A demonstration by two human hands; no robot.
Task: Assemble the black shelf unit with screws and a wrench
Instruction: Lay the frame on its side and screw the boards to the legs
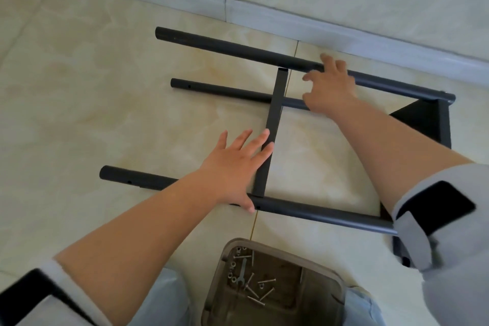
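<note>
I logged the black metal shelf frame (434, 119) lying on its side on the cream tiled floor (79, 114), its dark end panel at the right. Three black round tubes ran leftward from that panel: the far tube (225, 47) nearest the pale skirting board (185, 5), the thinner middle tube (219, 90) nearer me than it, and the near tube (317, 213) closest to me.

A flat black crossbar (274, 114) stood across the frame — its lower end met the near tube, its upper end stopped just short of the far tube, and it crossed over the middle tube.

The left hand (232, 164) lay flat with fingers straight and spread; the fingertips touched the crossbar's left edge and the thumb rested on the near tube. It gripped nothing.

The right hand (330, 87) rested on the far tube, right of the crossbar's top, fingers loosely bent. I could not tell whether it clasped the tube.

Nearer me than the near tube sat a brown plastic tray (325, 280) — it held loose silver screws (260, 288), nuts and a small flat metal wrench (242, 271).
</note>
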